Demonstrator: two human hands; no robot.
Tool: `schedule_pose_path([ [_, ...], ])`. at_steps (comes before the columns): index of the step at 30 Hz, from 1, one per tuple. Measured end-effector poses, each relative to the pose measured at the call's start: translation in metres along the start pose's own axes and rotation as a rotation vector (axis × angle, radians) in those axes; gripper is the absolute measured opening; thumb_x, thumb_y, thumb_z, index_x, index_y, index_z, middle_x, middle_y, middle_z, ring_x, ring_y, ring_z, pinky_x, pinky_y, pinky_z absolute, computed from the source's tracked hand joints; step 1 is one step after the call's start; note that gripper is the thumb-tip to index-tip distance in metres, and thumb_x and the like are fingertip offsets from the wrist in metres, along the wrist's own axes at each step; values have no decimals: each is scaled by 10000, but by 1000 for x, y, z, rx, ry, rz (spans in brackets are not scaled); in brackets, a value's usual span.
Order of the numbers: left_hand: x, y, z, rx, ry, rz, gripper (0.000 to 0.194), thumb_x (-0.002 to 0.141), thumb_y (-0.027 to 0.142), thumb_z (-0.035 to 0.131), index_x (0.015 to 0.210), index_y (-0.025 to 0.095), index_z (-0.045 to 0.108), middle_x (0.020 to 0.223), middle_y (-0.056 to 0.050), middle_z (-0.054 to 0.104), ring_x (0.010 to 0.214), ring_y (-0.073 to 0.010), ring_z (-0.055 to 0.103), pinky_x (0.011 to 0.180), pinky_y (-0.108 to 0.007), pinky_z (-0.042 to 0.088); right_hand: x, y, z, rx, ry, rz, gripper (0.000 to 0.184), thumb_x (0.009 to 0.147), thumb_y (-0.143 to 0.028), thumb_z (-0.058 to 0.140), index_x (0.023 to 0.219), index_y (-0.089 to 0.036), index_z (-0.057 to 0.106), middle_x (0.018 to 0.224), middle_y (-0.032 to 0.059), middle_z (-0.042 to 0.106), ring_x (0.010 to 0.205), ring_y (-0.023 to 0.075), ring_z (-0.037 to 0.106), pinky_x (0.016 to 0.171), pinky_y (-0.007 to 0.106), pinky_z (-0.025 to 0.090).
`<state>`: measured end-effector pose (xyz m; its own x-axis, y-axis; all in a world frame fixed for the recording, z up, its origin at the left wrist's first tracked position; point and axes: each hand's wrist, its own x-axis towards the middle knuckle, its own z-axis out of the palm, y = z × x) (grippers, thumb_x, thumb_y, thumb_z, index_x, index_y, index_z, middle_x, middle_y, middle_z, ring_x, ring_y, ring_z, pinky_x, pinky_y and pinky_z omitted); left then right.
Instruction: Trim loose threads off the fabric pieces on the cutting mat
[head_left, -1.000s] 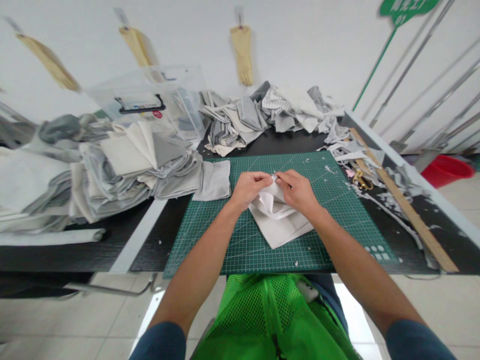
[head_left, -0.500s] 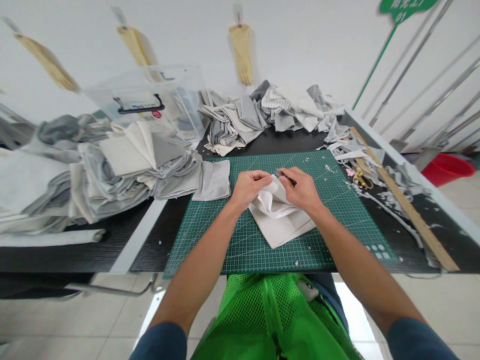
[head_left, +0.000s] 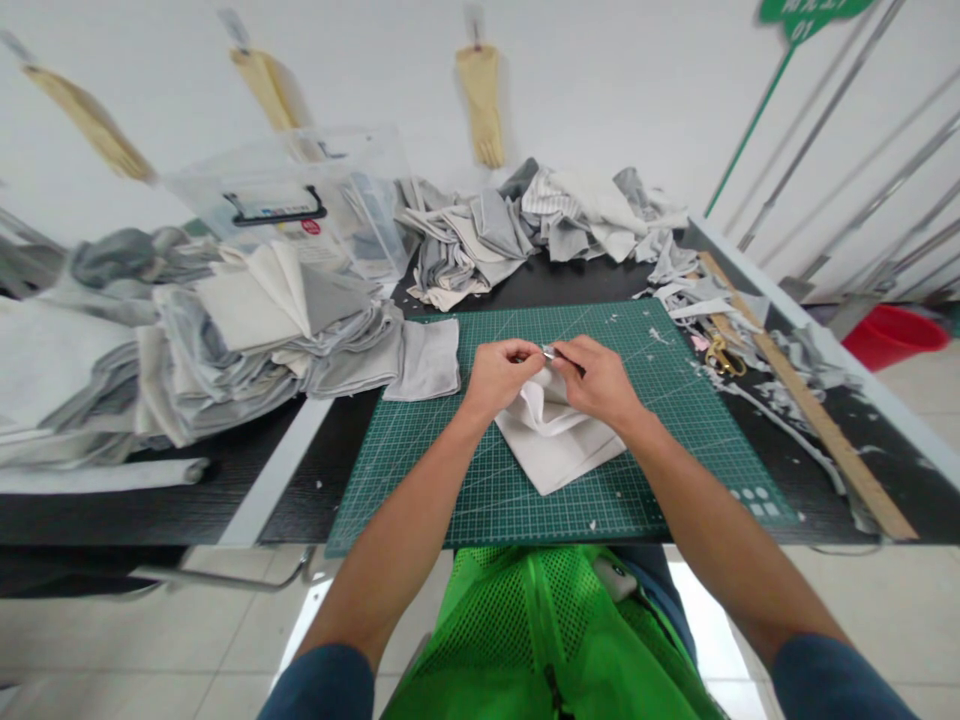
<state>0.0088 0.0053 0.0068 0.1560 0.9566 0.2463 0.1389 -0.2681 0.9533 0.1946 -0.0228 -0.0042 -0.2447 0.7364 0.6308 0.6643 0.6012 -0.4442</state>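
Observation:
A piece of white cloth [head_left: 568,456] lies on the green cutting mat [head_left: 420,480], its upper part gathered up in folds between my hands. My left hand [head_left: 501,375] is closed in a pinch on the cloth's raised edge. In my right hand [head_left: 600,378] is a small dark tool with a metal tip [head_left: 550,354]; the fingers wrap most of it, so its exact kind is hidden. The tip points left and meets the cloth edge close to my left fingertips.
Heaped grey and white cloths [head_left: 262,320] cover the left side, beside a clear plastic box [head_left: 360,220]. More cloths [head_left: 480,235] lie behind the mat. To the right are gold-handled scissors [head_left: 721,358], fabric scraps [head_left: 806,395] and a wooden ruler [head_left: 817,420].
My right hand has shifted slightly left and turned, bringing the tool's metal tip to my left fingertips. The left hand stays almost still on the cloth.

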Motion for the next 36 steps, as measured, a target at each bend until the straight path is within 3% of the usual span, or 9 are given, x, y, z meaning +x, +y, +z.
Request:
schedule_pose_path([
  [11,3,-6,-3,-3,-33,44,178,730,300,766,847,167,783,820,-45,743,706,-145,622,654,-261,489,2,2,-1,45,72,100,277,993,-316,521,1087,-204,756,913,80,716,834,220,653,778,353,525],
  [20,9,-17,-6,-92,-69,91,177,710,252,770,866,167,767,853,-38,741,704,-133,622,641,-238,493,1,0,-4,102,-32,80,269,959,-309,575,1141,-200,742,976,75,730,899,224,663,813,350,515],
  [25,11,-20,-7,-87,-88,121,151,739,253,758,863,167,772,860,-47,748,746,-150,647,671,-252,510,1,-2,-6,135,-82,59,237,953,-312,589,1078,-203,757,920,65,716,849,215,648,769,340,498],
  [36,6,-11,-8,148,-95,284,110,815,185,683,853,207,784,901,-33,748,842,-152,677,751,-276,505,2,-3,-12,128,-147,31,236,954,-331,579,955,-189,768,823,51,691,765,195,609,707,328,440],
])
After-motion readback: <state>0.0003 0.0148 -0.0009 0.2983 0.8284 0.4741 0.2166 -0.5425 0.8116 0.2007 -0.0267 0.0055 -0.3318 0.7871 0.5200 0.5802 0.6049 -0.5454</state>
